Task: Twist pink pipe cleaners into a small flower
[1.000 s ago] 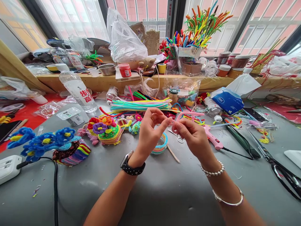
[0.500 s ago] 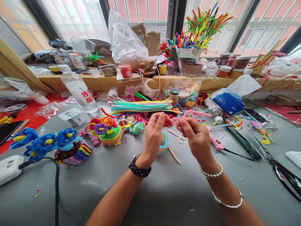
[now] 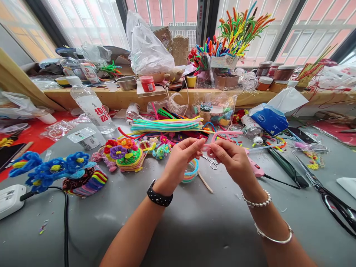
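A pink pipe cleaner (image 3: pixel 228 132), bent into small loops at its near end, is held between my two hands over the table. My right hand (image 3: pixel 232 157) pinches it with thumb and forefinger, and its loose end sticks out beyond the fingers to the right. My left hand (image 3: pixel 182 159) pinches the looped part from the other side. Below and behind the left hand stands a ring-shaped stack of blue and orange coils (image 3: pixel 191 171). Small scissors (image 3: pixel 211 162) and a thin wooden stick (image 3: pixel 205 182) lie beneath the hands.
A bundle of pipe cleaners (image 3: pixel 167 125) lies behind the hands. Fuzzy flower pieces (image 3: pixel 128 154) and a blue-flowered pot (image 3: pixel 86 180) sit at left. At right are a pink glue gun (image 3: pixel 255 167), large black scissors (image 3: pixel 328 194) and a tissue pack (image 3: pixel 269 118). A cable (image 3: pixel 66 222) crosses the left.
My left hand has come in to the right and now pinches the pink loops, where before its fingers were apart from them. The right hand has tilted slightly and stays on the pipe cleaner.
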Demonstrator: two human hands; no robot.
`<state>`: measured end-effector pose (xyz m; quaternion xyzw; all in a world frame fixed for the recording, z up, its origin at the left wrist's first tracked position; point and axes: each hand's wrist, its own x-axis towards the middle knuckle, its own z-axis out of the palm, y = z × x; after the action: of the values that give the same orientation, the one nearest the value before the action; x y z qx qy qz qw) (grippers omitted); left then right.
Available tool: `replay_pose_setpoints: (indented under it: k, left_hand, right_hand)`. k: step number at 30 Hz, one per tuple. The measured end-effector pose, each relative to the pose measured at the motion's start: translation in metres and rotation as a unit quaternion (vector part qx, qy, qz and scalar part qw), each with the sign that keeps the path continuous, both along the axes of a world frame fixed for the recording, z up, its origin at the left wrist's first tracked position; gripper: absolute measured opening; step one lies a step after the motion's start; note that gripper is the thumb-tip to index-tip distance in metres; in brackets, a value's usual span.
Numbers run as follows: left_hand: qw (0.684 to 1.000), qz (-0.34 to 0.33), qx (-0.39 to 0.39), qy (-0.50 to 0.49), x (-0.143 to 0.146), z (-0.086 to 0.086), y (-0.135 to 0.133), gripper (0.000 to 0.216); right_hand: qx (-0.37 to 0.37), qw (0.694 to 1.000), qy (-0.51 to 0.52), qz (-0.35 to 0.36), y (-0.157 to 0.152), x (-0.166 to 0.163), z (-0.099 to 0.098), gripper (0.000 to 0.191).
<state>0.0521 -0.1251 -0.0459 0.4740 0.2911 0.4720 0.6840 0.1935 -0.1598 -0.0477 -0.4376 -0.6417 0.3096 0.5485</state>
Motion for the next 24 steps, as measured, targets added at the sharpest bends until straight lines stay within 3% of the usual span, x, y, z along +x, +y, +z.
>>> replay_pose_setpoints:
  k: [4, 10, 17, 21, 24]
  left_hand:
    - [0.996, -0.073, -0.048, -0.025, -0.001, -0.002, 0.003, 0.031]
    - [0.981, -0.143, -0.090, -0.097, 0.001, -0.002, 0.001, 0.026]
    - [0.965, -0.155, -0.154, -0.147, 0.004, 0.003, -0.006, 0.028]
    - [0.961, -0.187, -0.121, -0.162, 0.003, 0.003, -0.006, 0.029]
    - [0.975, -0.181, -0.034, -0.128, 0.002, 0.001, -0.005, 0.026]
  right_hand:
    - [-0.005, 1.000, 0.009, 0.002, 0.000, 0.000, 0.000, 0.024]
    - [0.010, 0.999, 0.032, 0.010, -0.002, -0.002, 0.000, 0.021]
    - [0.021, 0.994, 0.106, 0.003, -0.004, -0.012, -0.007, 0.021]
    - [0.013, 0.993, 0.119, 0.000, -0.004, -0.014, -0.008, 0.023]
    - [0.023, 0.996, 0.091, -0.010, -0.003, -0.010, -0.005, 0.023]
